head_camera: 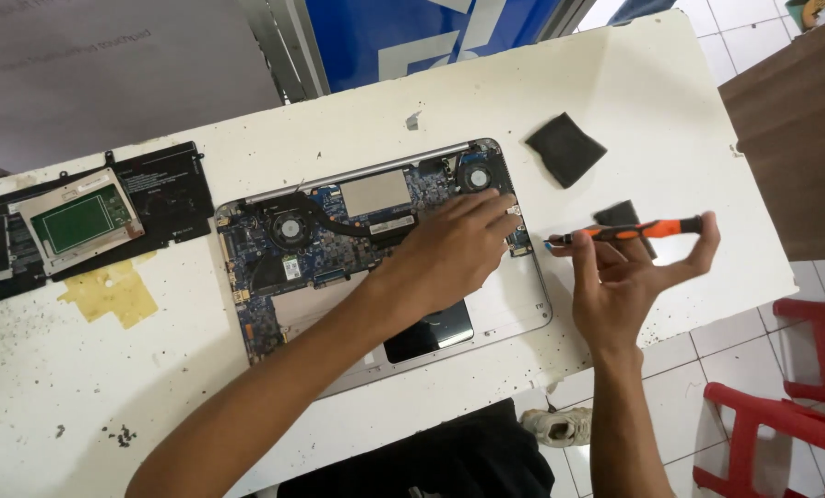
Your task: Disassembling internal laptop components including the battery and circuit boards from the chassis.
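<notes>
An opened laptop (255, 304) lies bottom-up on the white table (80, 387), its blue circuit board, two fans and copper heat pipe exposed. My left hand (454, 249) reaches across and rests its fingertips on the board's right side, beside the right fan (475, 177). It holds nothing that I can see. My right hand (629, 281) is just off the laptop's right edge, gripping an orange and black screwdriver (629, 231) held level, tip pointing left toward the laptop.
Two dark foam pads, the larger (565, 148) and a smaller (621, 215), lie at the right. A black battery pack (168, 189) and a touchpad module (78, 221) sit at the left above yellow tape (112, 293). Red plastic chairs (790, 424) stand on the tiled floor at the right.
</notes>
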